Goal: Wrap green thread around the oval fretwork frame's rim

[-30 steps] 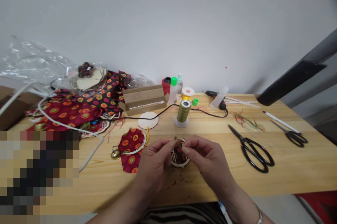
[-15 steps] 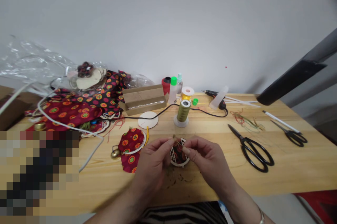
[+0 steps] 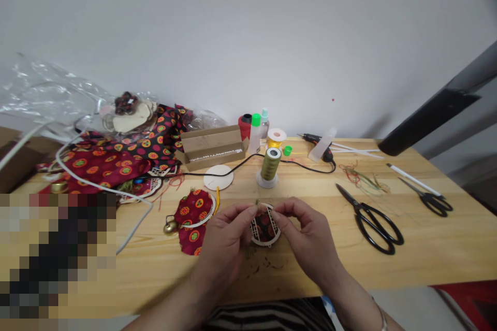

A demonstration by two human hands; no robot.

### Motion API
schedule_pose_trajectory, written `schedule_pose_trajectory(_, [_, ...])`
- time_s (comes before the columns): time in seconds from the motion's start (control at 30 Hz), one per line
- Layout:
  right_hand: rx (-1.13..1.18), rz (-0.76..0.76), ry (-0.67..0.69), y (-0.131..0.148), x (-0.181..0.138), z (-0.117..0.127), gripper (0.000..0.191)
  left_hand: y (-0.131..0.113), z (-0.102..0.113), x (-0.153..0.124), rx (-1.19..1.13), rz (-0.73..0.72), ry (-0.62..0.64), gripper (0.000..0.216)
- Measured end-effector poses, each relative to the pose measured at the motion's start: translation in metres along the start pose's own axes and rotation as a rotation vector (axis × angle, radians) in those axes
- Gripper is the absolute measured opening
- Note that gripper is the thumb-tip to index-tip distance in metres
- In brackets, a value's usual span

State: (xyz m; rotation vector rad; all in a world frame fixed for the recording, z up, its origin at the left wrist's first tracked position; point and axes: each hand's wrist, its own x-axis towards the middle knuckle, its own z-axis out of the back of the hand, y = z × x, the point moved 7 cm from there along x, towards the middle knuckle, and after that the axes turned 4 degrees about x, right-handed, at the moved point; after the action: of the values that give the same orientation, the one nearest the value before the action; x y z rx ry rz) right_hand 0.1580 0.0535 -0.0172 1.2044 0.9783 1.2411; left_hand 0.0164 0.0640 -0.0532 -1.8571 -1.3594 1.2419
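Note:
My left hand (image 3: 229, 230) pinches a small tuft of olive-green thread (image 3: 257, 202) between thumb and forefinger. Opposite it, my right hand (image 3: 306, 230) is closed in a pinch; whatever thin strand it holds is too fine to make out. Between and below the fingertips lies a round white-framed ornament (image 3: 265, 228) with dark patterned fabric and lattice strips, partly covered by my hands. Just beyond stands a spool of olive thread (image 3: 271, 165). Left of my left hand are a red patterned fabric piece (image 3: 194, 207) and a small brass bell (image 3: 170, 226).
Black scissors (image 3: 375, 225) and smaller scissors (image 3: 433, 201) lie at right, near thread scraps (image 3: 363, 178). A glue gun (image 3: 316, 140), bottles and a cardboard box (image 3: 213, 147) stand at the back. Patterned fabric (image 3: 104, 162) and a white cable (image 3: 93, 178) cover the left.
My right fingertips have moved slightly up and to the right, so more of the round ornament shows. My left hand stays almost where it was.

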Motion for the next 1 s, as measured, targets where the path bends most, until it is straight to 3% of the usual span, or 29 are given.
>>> schedule_pose_trajectory(0.3, [0.075,-0.011,0.050,0.000,0.000,-0.003,0.013,-0.001,0.002,0.000,0.019,-0.001,-0.048,0.017])
schedule_pose_trajectory(0.57, [-0.028,0.013,0.029,-0.003,-0.002,-0.003,0.012,-0.003,0.003,0.000,0.075,-0.038,-0.032,0.016])
schedule_pose_trajectory(0.63, [-0.050,0.066,-0.005,0.002,-0.003,0.000,0.015,-0.002,0.003,0.000,0.078,-0.040,-0.028,0.015])
schedule_pose_trajectory(0.83, [-0.239,0.416,-0.029,0.034,-0.012,-0.003,0.019,-0.002,0.002,-0.001,0.086,-0.057,0.003,0.010])
schedule_pose_trajectory(1.0, [-0.422,0.516,-0.031,0.038,-0.014,-0.011,0.022,-0.006,-0.004,-0.005,0.090,-0.065,0.019,0.011])
